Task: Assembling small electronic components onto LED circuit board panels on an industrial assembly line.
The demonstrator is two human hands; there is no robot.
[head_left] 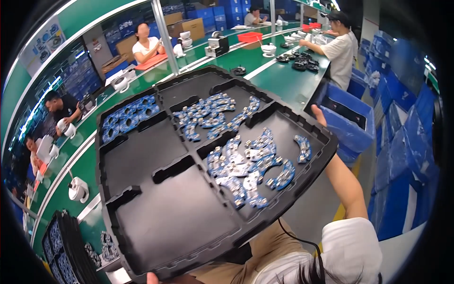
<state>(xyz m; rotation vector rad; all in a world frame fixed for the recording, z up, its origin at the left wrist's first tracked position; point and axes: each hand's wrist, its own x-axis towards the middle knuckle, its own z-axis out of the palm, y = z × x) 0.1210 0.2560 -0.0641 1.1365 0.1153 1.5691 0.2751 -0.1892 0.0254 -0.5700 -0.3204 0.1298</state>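
Note:
I hold a large black plastic tray [175, 203] with raised dividers, tilted in front of me. My right hand [319, 116] grips its right rim; the thumb and forearm show and the other fingers are hidden behind the tray. At the near left corner only the thumb tip of my left hand [152, 278] shows against the rim. Loose curved blue circuit boards [279, 173] lie in the near right compartment, and more curved boards [205, 111] in the far middle one. A sheet of joined blue boards [128, 118] fills the far left compartment. The other compartments show bare floors.
A stack of black trays [66, 246] stands at the lower left beside the green workbench [87, 158]. White devices [78, 189] sit along it. A co-worker [338, 52] stands at the far right bench. Blue bins [350, 125] and blue crates [402, 156] line the right side.

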